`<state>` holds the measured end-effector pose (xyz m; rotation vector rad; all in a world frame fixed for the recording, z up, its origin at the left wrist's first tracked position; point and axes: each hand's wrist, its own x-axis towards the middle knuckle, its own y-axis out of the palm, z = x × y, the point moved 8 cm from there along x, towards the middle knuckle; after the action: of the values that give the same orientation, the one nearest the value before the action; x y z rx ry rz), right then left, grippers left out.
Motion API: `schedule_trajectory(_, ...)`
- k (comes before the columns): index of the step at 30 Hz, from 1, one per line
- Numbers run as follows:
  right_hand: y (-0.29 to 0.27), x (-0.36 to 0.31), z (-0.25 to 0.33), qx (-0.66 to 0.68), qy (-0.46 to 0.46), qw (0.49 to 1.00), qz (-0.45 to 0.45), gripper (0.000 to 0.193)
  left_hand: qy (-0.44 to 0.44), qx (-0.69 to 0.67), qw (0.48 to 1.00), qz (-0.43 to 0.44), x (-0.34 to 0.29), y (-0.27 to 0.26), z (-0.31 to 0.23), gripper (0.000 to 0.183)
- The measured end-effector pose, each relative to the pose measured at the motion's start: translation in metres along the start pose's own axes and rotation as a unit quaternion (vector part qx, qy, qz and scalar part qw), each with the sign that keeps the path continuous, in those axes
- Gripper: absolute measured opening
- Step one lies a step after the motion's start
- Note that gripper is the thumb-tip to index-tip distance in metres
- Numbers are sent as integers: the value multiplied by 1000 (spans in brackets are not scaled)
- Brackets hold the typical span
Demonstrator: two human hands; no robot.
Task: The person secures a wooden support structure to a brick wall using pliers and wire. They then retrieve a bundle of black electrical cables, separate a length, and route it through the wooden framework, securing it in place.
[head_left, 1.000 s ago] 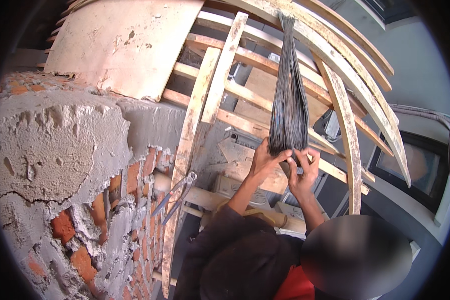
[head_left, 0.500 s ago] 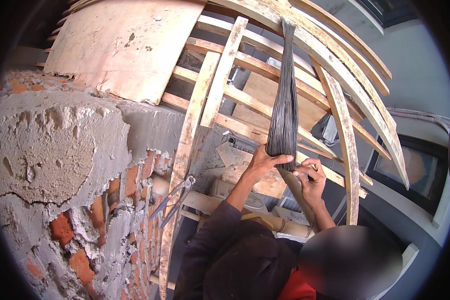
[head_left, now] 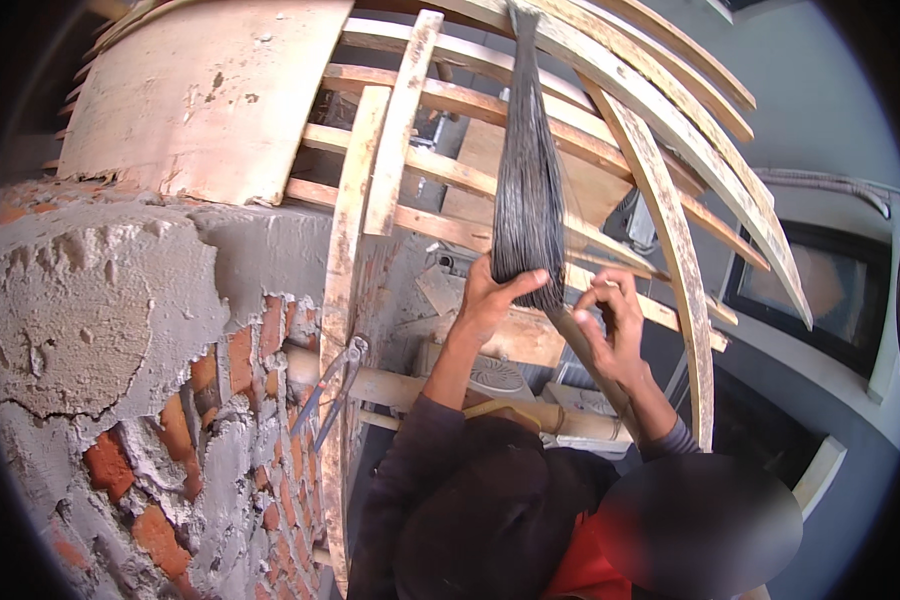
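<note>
One tapering, dark-grey bundle of fine wire [head_left: 527, 215] rests clasped in the left hand [head_left: 486, 303]; the right hand [head_left: 618, 330] curls, hold indiscernible.

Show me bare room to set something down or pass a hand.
The plywood sheet has a bare face, bordered by wooden slats at right and the mortared wall below; slope unclear. A hand might pass between the pincers and the left hand. Crowded: around the wire bundle, the left hand gripping its lower end, the right hand close beside.
</note>
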<state>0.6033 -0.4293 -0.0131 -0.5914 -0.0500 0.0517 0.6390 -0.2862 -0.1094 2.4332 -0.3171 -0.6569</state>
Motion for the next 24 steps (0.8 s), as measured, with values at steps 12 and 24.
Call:
schedule_trajectory(12, 9, -11, 16, -82, -11, 995, -48, 9, 66, 5, 997, -47, -4, 1, -1, 31)
schedule_trajectory(24, 7, -19, 29, -53, -35, 996, -61, 8, 83, -27, 993, -79, -6, 1, -1, 27)
